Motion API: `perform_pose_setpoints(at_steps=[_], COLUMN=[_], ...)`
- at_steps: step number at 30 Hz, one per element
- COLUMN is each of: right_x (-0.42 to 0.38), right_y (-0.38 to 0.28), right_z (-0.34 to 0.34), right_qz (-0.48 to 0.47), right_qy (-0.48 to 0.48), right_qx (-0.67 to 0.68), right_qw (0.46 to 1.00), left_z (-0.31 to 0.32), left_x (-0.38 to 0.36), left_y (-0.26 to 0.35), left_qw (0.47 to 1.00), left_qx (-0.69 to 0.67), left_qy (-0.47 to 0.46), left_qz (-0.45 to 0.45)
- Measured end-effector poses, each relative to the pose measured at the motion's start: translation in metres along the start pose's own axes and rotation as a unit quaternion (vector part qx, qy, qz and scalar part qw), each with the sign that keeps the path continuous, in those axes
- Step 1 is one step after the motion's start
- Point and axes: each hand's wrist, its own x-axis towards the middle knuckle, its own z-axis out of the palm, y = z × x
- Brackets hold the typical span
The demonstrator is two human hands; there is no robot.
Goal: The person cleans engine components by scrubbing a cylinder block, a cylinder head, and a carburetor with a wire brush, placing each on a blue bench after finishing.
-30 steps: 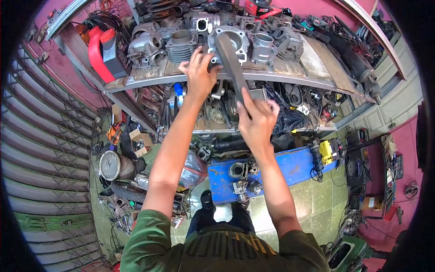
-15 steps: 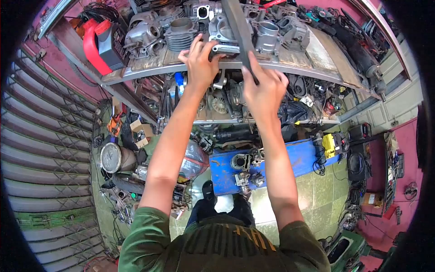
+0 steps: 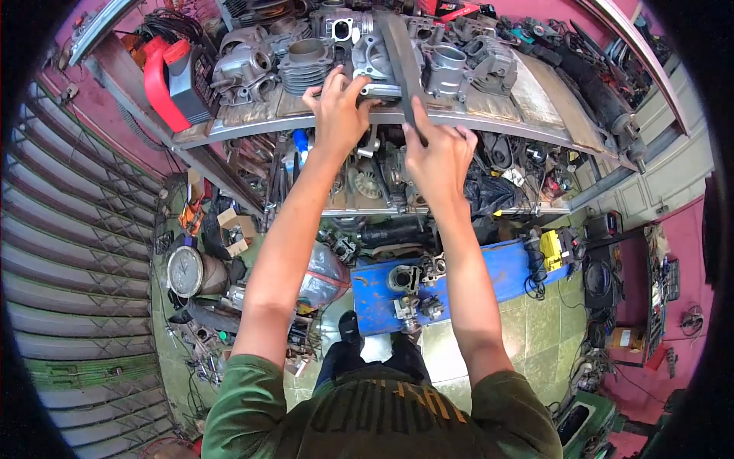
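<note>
A grey engine cylinder block (image 3: 378, 60) lies on the top shelf (image 3: 252, 122) of a metal rack. My left hand (image 3: 339, 109) grips its near edge, fingers over the rim. My right hand (image 3: 438, 155) holds the lower end of a long flat metal file (image 3: 403, 57) that lies across the block's face and reaches toward the back of the shelf. Both arms are stretched up in front of me.
Other cylinders (image 3: 304, 63) and engine heads (image 3: 447, 70) crowd the top shelf, beside a red and grey case (image 3: 174, 80). The lower shelf (image 3: 489, 187) holds parts and black bags. A blue bench (image 3: 497, 271) with engine parts stands below. A roller shutter (image 3: 69, 252) is at left.
My right hand pushed the file forward across the block, then drew it slightly back. My left hand kept its hold on the block's edge.
</note>
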Motion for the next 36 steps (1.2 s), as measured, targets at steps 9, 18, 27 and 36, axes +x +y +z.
perform_pose_setpoints(at_steps=[9,18,27,36], right_x=[-0.02,-0.063,-0.036,0.007], right_y=[-0.003,-0.002,0.008,0.025], right_z=[-0.018,-0.013,-0.014,-0.011], right_qz=[0.014,-0.019,-0.007,0.053], right_qy=[0.018,-0.009,-0.009,-0.029], right_qx=[0.033,0.045,-0.003,-0.013], right_qw=[0.999,0.999,1.0,0.998], left_z=[0.004,0.0,0.004,0.008], left_x=[-0.001,0.001,-0.003,-0.004], left_y=[0.0,-0.001,0.0,0.0], left_qw=[1.0,0.999,0.999,0.999], left_qx=[-0.012,0.015,0.003,0.003], left_qy=[-0.013,-0.026,-0.02,-0.014], left_qz=[-0.024,-0.013,-0.033,-0.039])
